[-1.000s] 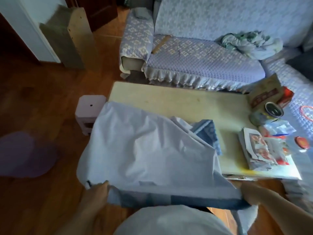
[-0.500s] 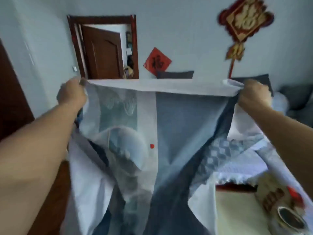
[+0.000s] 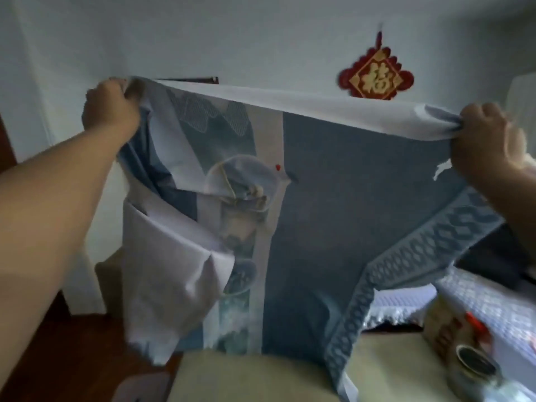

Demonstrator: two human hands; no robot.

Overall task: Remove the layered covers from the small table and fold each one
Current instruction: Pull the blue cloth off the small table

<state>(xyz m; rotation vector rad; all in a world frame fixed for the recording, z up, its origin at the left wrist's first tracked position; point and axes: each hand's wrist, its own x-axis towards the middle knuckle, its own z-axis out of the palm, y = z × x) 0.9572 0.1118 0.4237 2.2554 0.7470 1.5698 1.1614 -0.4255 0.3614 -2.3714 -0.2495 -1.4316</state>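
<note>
Now | left hand (image 3: 108, 110) grips blue patterned cloth cover (image 3: 333, 221) upper left | right hand (image 3: 483, 140) grips upper right | hem perhaps brushing pale wooden table (image 3: 385, 369), blurred

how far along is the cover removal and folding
Done: one blue patterned cover is lifted off the small table, whose pale top shows bare beneath it. In hand: the left hand and right hand each grip a top corner, holding it spread in the air with the lower part hanging unevenly. Left: no fold is made yet. Whether other covers remain cannot be told from this view.
</note>
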